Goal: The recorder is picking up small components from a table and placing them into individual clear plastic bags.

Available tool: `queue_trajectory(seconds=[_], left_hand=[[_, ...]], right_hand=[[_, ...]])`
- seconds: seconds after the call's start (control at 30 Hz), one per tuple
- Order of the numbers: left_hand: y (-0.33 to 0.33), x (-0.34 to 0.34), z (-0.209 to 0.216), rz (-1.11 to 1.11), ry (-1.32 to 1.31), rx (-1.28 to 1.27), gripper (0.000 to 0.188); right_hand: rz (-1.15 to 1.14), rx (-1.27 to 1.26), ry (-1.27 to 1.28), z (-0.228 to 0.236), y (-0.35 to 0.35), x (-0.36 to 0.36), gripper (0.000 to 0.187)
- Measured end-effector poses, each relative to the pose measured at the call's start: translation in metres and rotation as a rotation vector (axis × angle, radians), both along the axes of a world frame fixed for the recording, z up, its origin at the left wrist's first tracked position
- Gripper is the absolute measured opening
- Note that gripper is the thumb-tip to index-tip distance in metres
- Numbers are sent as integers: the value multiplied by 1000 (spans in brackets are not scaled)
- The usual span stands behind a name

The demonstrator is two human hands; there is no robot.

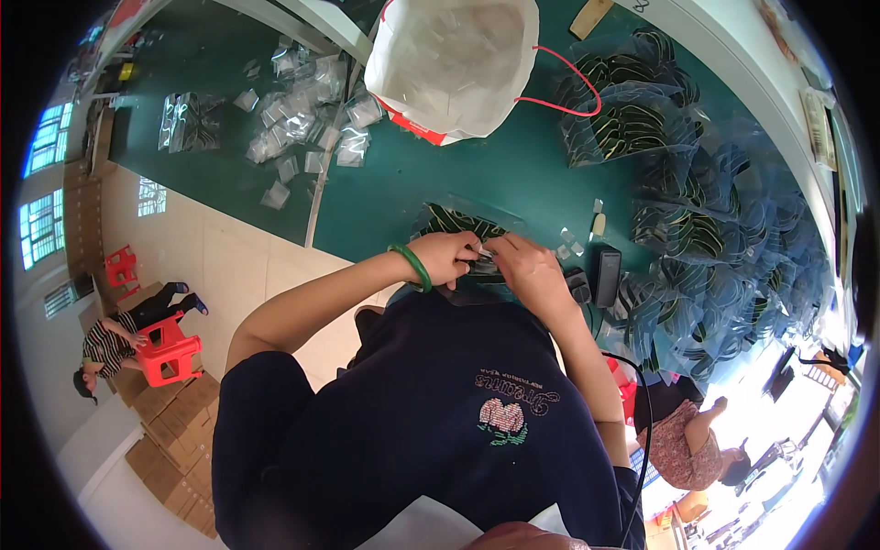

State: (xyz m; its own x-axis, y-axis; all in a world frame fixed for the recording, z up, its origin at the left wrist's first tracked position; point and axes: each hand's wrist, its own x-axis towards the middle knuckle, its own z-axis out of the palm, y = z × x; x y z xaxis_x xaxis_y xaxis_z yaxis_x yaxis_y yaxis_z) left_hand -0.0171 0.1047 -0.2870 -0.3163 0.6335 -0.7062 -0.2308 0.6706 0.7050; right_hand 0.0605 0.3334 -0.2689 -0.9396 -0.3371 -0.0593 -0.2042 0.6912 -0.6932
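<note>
My left hand (442,258), with a green bangle (411,267) on its wrist, is closed with its fingertips pinched at a small whitish piece (484,250). From the other side my right hand (532,270) pinches at the same piece, its fingers bent and touching it. What the piece is cannot be made out. Under both hands, at the near edge of the green table (403,197), lies a see-through plastic bag (451,220) with dark, gold-striped contents. The hands partly cover this bag.
A white paper bag (524,64) with red handles stands open ahead, with see-through plastic inside. Small see-through packets (307,105) lie heaped at left. Filled plastic bags (706,229) pile up at right, beside a black box (606,275). Two other people are farther off.
</note>
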Motion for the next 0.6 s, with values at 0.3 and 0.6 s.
queue_trajectory(seconds=[0.3, 0.6], left_hand=[[26, 2, 32, -195, 289, -86, 37], [40, 7, -7, -435, 819, -209, 17]], right_hand=[[39, 51, 38, -4, 10, 1, 24], [33, 99, 235, -13, 10, 3, 16]])
